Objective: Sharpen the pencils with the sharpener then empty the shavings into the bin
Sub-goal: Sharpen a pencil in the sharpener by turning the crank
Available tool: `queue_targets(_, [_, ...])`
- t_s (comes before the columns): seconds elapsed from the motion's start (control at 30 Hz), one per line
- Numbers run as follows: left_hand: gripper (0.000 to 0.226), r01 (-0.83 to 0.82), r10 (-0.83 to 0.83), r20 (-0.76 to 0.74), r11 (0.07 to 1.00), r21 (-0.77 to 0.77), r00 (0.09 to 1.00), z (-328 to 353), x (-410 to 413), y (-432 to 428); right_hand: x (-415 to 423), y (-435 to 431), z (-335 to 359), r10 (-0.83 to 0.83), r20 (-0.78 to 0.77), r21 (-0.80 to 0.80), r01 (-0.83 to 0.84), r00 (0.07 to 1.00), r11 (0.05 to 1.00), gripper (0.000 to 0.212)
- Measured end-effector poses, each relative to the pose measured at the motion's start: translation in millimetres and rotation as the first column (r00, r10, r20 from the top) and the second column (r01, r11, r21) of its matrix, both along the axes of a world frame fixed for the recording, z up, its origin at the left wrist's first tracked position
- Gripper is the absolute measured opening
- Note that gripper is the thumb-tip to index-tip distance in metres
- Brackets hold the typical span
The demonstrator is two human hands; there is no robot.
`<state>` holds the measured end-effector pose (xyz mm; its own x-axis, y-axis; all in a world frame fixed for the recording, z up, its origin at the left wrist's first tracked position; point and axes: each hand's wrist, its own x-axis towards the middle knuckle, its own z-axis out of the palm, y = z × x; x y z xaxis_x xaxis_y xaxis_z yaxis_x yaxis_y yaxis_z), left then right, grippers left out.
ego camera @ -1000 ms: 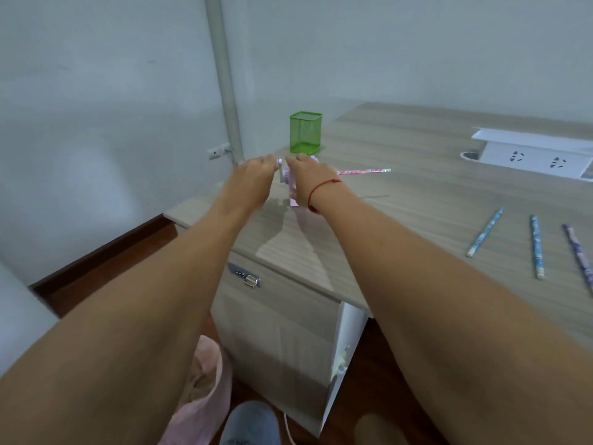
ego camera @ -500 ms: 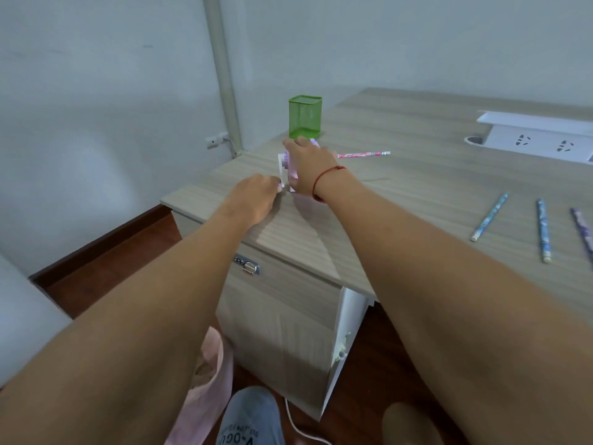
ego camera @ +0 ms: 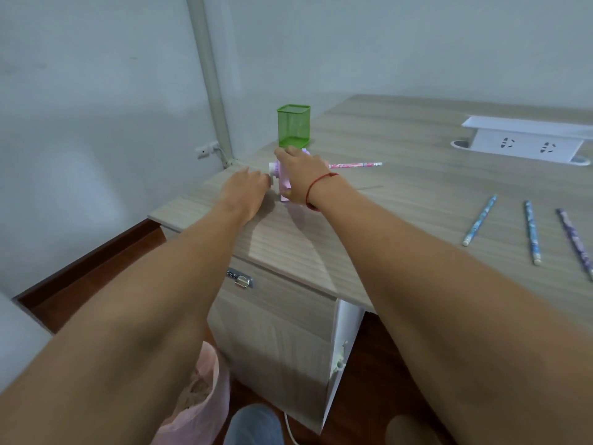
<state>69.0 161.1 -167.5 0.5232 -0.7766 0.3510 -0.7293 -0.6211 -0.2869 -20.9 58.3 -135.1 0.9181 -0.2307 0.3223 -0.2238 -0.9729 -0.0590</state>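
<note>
The pink sharpener (ego camera: 284,184) stands on the desk (ego camera: 401,200) near its left end. The right hand (ego camera: 301,176) lies over the sharpener's top, its fingers curled down the far side and pressed together, gripping the body; a red cord circles the wrist. The left hand (ego camera: 245,191) is just left of the sharpener, fingers bunched and curled onto the white crank (ego camera: 272,173) at that end; the fingertips are hidden behind the knuckles, so how they pinch it cannot be told.

A pink pencil (ego camera: 356,164) sticks out of the sharpener's right side and lies level, pointing away to the right. Just behind the sharpener stands a green mesh cup (ego camera: 293,126). Well to the right of the sharpener three more pencils lie apart from one another: a blue one (ego camera: 479,220), a second blue one (ego camera: 532,232) and a purple one (ego camera: 574,242). Far right and behind sits a white socket box (ego camera: 526,141). Below the sharpener, on the floor beside the drawer unit, a bin (ego camera: 199,390) lined with a pink bag holds shavings.
</note>
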Motion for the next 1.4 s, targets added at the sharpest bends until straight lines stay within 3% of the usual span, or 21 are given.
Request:
queue_targets(0.23, [0.030, 0.003, 0.000, 0.021, 0.993, -0.122, 1.000, 14, 10, -8, 3, -2, 5, -0.007, -0.041, 0.015, 0.008, 0.999, 1.000, 0.048])
queue_targets(0.4, [0.028, 0.126, -0.110, 0.095, 0.974, -0.190, 0.989, 35, 21, -3, 14, 1, -1, -0.093, -0.025, 0.048, 0.094, 0.995, 0.994, 0.043])
queue_targets(0.57, [0.010, 0.225, -0.137, 0.317, 0.938, -0.262, 0.939, 31, 6, 7, 17, 6, 1, -0.118, -0.088, 0.038, 0.122, 0.989, 0.992, 0.056])
queue_targets(0.67, [0.029, 0.214, -0.106, 0.367, 0.939, -0.269, 0.924, 31, -2, 12, 17, 4, 5, -0.109, -0.097, 0.022, 0.112, 0.989, 0.994, 0.057])
queue_targets(0.77, [0.027, 0.207, -0.117, 0.276, 0.923, -0.324, 0.954, 21, -10, 17, 16, 4, 6, -0.117, -0.088, 0.013, 0.119, 0.989, 0.993, 0.049])
queue_targets(0.87, [0.016, 0.156, -0.176, -0.025, 0.922, -0.355, 0.984, 6, -24, 27, 15, 7, 9, -0.131, -0.097, -0.008, 0.131, 0.987, 0.991, 0.046])
queue_targets(0.93, [0.022, 0.066, -0.112, -0.162, 0.963, -0.263, 0.980, 2, -31, 30, 14, 8, 12, -0.129, -0.114, -0.010, 0.128, 0.985, 0.992, 0.048])
queue_targets(1.03, [0.025, 0.031, -0.071, -0.233, 0.985, -0.170, 0.970, 2, -30, 28, 9, 10, 16, -0.107, -0.133, 0.003, 0.108, 0.985, 0.994, 0.052])
queue_targets(1.2, [0.030, 0.078, -0.143, -0.347, 0.977, -0.196, 0.927, -2, -13, 26, 5, 9, 18, -0.072, -0.126, 0.007, 0.073, 0.989, 0.997, 0.054])
queue_targets(1.4, [0.031, 0.088, -0.159, -0.376, 0.976, -0.200, 0.913, -13, 5, 17, 7, 4, 15, -0.047, -0.071, -0.016, 0.046, 0.996, 0.999, 0.043])
